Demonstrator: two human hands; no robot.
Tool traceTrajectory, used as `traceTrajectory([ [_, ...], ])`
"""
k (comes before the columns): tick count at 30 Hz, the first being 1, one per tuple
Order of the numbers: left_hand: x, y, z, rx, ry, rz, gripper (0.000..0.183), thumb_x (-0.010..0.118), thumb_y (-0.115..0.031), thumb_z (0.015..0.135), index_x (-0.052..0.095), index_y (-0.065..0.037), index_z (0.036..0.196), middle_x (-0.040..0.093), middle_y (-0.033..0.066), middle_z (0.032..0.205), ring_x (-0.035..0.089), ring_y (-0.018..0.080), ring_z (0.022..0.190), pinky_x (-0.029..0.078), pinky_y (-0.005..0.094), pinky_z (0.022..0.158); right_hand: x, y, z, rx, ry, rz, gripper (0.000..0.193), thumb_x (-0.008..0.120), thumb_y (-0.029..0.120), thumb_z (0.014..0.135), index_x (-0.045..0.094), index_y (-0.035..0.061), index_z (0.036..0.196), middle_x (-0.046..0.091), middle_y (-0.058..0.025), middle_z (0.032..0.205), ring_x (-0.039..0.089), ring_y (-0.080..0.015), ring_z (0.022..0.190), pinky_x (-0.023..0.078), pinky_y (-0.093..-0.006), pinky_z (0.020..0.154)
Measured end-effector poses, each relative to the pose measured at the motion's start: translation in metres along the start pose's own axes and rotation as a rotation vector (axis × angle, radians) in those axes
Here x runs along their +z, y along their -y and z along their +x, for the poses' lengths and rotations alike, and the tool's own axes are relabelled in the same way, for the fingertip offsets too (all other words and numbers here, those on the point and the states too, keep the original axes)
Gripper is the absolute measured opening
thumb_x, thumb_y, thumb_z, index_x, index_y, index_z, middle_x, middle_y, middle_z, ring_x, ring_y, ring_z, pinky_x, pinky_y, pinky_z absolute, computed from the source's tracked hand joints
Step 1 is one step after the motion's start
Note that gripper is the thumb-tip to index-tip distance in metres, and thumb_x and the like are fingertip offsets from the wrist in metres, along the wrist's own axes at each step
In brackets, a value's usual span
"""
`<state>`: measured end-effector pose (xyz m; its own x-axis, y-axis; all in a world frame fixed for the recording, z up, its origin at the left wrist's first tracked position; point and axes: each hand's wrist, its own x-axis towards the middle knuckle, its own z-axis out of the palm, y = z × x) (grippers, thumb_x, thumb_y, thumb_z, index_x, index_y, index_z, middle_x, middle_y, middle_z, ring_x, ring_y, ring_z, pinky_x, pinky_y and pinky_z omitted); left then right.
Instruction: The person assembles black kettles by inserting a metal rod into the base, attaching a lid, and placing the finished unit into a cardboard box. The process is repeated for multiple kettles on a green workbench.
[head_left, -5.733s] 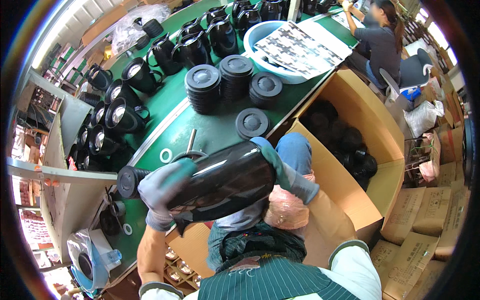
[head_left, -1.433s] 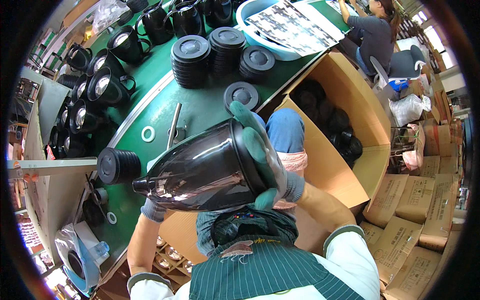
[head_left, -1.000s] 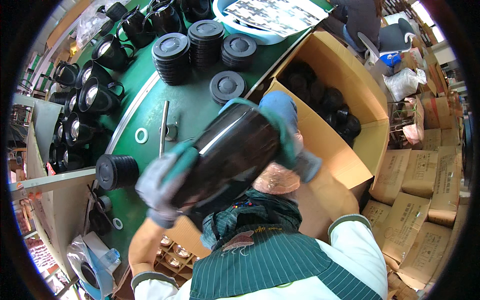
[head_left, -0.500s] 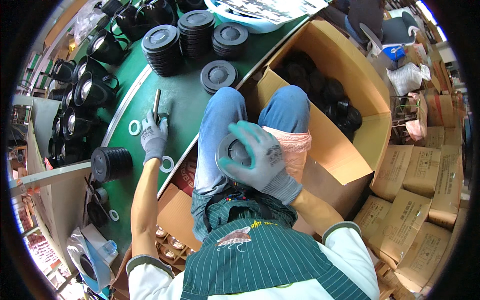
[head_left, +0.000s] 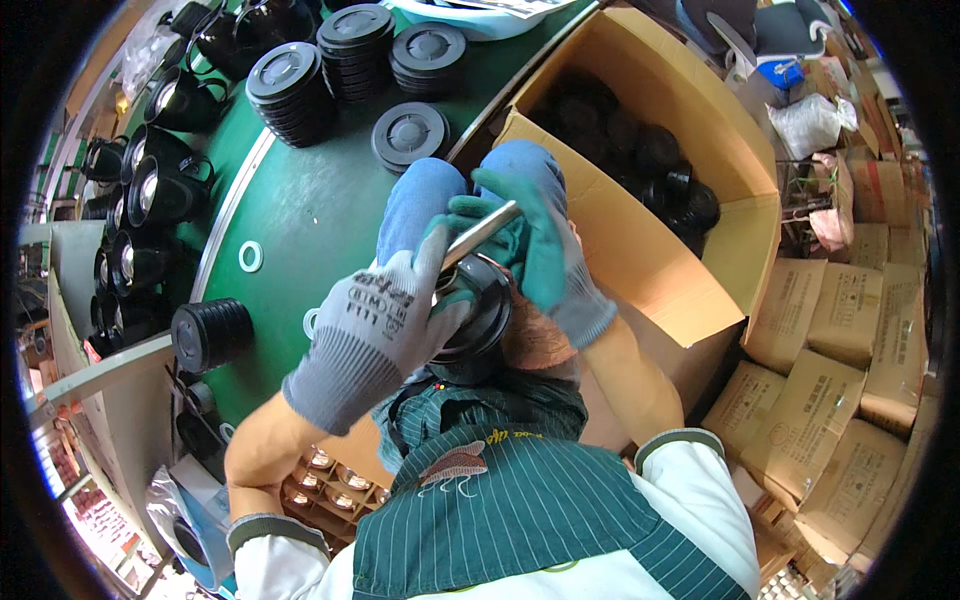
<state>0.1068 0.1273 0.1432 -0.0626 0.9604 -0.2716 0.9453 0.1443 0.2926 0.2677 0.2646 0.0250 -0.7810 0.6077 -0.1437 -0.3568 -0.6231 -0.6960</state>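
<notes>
Above my lap, my gloved left hand (head_left: 385,310) grips a metal tube (head_left: 482,234), slanted up to the right. Its thumb lies near a shiny black round piece (head_left: 490,312) on my lap, partly hidden by the hand. My right hand (head_left: 553,255), also gloved, is beside the tube and the black piece, with fingers at least partly stretched out and the palm turned toward them. Some fingertips overlap behind the tube and are hard to separate. On the green table left of me lie a white ring (head_left: 251,257) and a stack of black lids (head_left: 211,334) on its side.
More black lid stacks (head_left: 290,92) and a single lid pile (head_left: 410,137) stand on the table's far part. Black handled pots (head_left: 160,190) line its left side. To my right is an open carton (head_left: 735,235) holding black pieces; closed cartons (head_left: 815,400) are stacked beyond it.
My left hand has lifted the metal tube off the table and brought it over my lap. My right hand has shifted up from the black lid it covered, which no longer shows as before.
</notes>
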Motion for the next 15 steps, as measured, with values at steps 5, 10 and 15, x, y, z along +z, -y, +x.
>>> traceTrajectory([
  [5,0.017,-0.051,-0.008,-0.378,0.060,0.105,0.076,0.068,-0.034,0.097,0.034,0.005,0.153,0.070,0.0245,0.108,0.074,0.0384,0.088,0.061,0.0452,0.074,-0.005,-0.013,0.052,-0.237,0.276,-0.824,0.041,0.051,0.031,0.110,0.064,0.0025,0.137,0.073,-0.0080,0.114,0.071,-0.0151,0.096,0.058,-0.0278,0.086],
  [10,0.018,-0.034,-0.008,-0.214,0.045,-0.007,0.060,0.061,-0.039,0.103,0.047,0.001,0.147,0.068,0.0196,0.107,0.074,0.0344,0.089,0.060,0.0422,0.072,-0.021,-0.018,0.015,0.148,0.131,-0.072,0.039,0.048,0.022,0.111,0.060,-0.0010,0.140,0.072,-0.0130,0.106,0.071,-0.0224,0.097,0.058,-0.0346,0.092],
  [15,0.013,-0.001,0.003,0.027,-0.074,-0.458,0.041,0.058,-0.026,0.105,0.053,-0.001,0.137,0.071,0.0208,0.108,0.072,0.0393,0.092,0.057,0.0461,0.081,-0.029,-0.018,-0.013,0.041,0.254,0.226,0.038,0.051,0.015,0.109,0.058,-0.0077,0.139,0.075,-0.0183,0.116,0.072,-0.0297,0.113,0.059,-0.0403,0.101],
])
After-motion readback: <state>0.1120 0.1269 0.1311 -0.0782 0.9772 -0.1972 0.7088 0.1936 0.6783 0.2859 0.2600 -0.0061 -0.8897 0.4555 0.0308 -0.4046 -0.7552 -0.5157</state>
